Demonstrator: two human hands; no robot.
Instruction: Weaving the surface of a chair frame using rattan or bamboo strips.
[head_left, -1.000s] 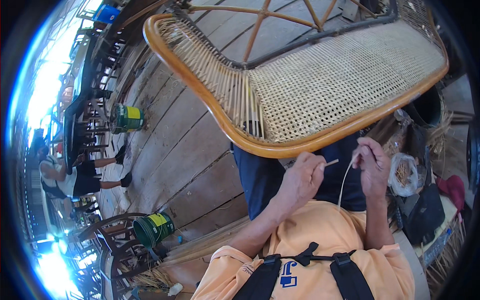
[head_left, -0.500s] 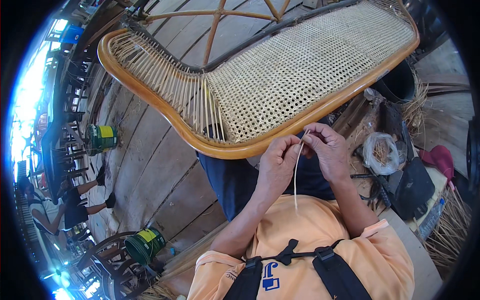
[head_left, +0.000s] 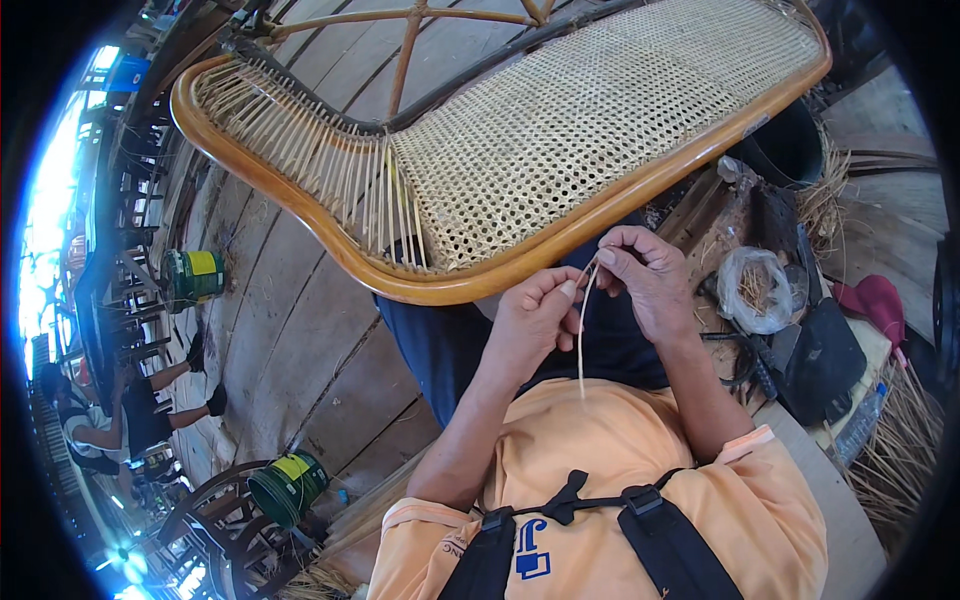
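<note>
Above my lap, a thin pale cane strand (head_left: 583,345) hangs down from between my fingers. My right hand (head_left: 648,280) pinches it near its upper end with thumb and forefinger. My left hand (head_left: 535,325) is closed beside it, thumb against fingers, also on the strand. Just beyond both hands lies a curved wooden furniture frame (head_left: 420,288) with a woven cane panel (head_left: 560,140). On the panel's left part, loose parallel cane strands (head_left: 300,150) span the frame without the close weave.
Green buckets (head_left: 290,488) stand on the plank floor to the left. To my right are a plastic bag (head_left: 755,290) holding cane scraps, a dark red object (head_left: 875,308), a black bucket (head_left: 785,150) and bundled cane (head_left: 900,445). Another person (head_left: 110,425) sits far left.
My hands have drawn slightly apart, the left one moving left and down along the strand. The view has shifted a little, so the frame appears farther left and higher.
</note>
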